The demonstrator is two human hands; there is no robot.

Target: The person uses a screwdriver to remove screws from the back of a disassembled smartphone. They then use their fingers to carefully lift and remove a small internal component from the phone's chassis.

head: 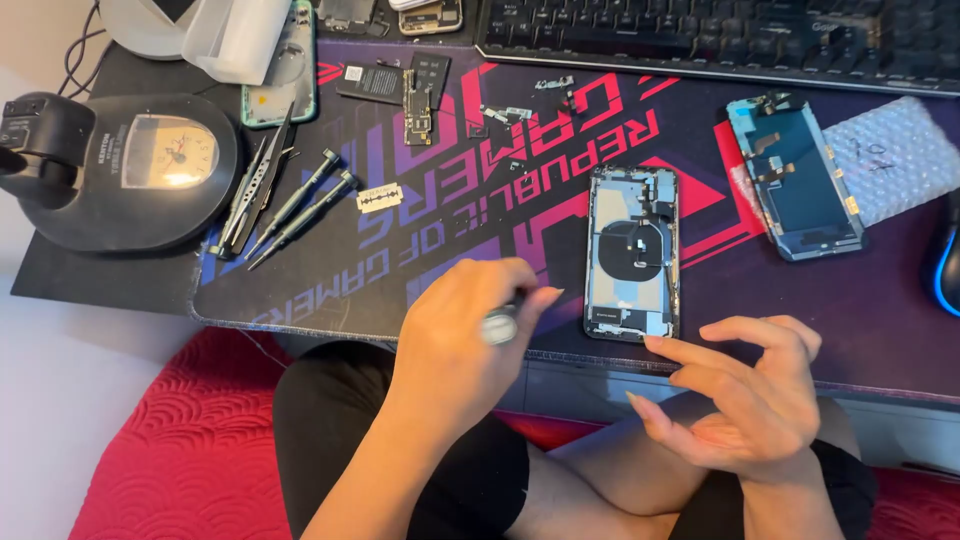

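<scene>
A: How many phones are on the desk mat (330, 290)?

B: One opened phone body (632, 252) lies face-up near the mat's front edge, its insides showing. At its two o'clock lies one detached screen panel (797, 178), blue-rimmed, partly on a sheet of bubble wrap (892, 155). One teal-edged back cover (283, 65) sits at the far left, about ten o'clock from the phone.

A: And tools?

B: Two screwdrivers (300, 205) side by side, one pair of tweezers (255, 185) just left of them, and one razor blade (379, 197) to their right, all around nine to ten o'clock from the phone. One small circuit board (418, 100) lies with two dark flat parts at eleven o'clock. Small loose metal bits are scattered at twelve; I cannot count them reliably.

A: The hands?

B: The left hand (465, 335) is clenched around a silver-capped tool (500, 326), probably a screwdriver, though its tip is hidden. It sits just left of the phone's lower end, at about eight o'clock. The right hand (745, 395) is released, fingers loosely curled, with the forefinger tip just at the phone's lower right corner; whether it touches I cannot tell.

A: Anything else?

B: One round black lamp base (130, 170) at far left, one keyboard (720, 40) along the top.
</scene>
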